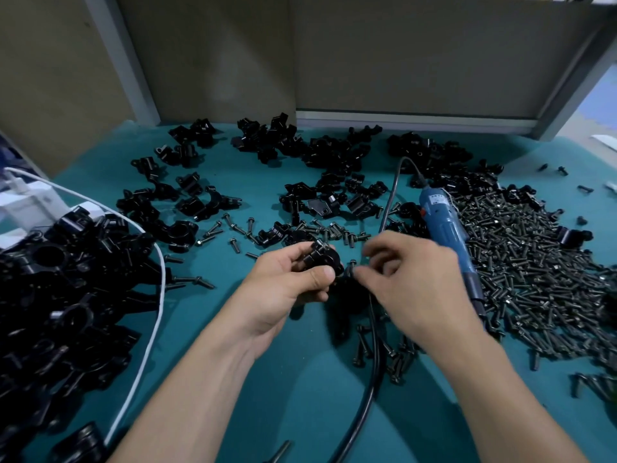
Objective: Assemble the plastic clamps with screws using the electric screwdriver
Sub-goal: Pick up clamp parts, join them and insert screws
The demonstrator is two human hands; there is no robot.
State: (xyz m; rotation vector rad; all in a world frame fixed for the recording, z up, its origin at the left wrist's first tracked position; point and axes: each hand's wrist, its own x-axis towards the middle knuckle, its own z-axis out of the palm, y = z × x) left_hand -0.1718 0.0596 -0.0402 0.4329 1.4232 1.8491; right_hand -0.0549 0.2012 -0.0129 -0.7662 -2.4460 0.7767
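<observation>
Black plastic clamp [322, 260] is in our left hand [287, 279], just above the mat [267, 379], mid-bench. Thumb is in front and fingers are curled behind it, a firm grip. We read that as keeping the piece steady with its side turned to the other hand. One shank seems to stick out of its top already, but it's too small to confirm.

Right hand [414, 279] is just beside it, fingertips bunched on what looks like a screw [350, 266] at the clamp's side. It's blurred, so the pinch is likely, not certain. Our judgement: we're hand-starting the screw so it seats before driving.

Screwdriver [445, 235] lies flat on the mat, partly hidden behind the right hand, with nobody holding it. Probably parked within reach for the next move. A black cord [370, 379] runs between our forearms and could snag.

Screw heap [534, 262] is on the right, loose parts [300, 152] at the back, a pile [66, 295] of clamps on the left. Likely feed on the right, output on the left.
</observation>
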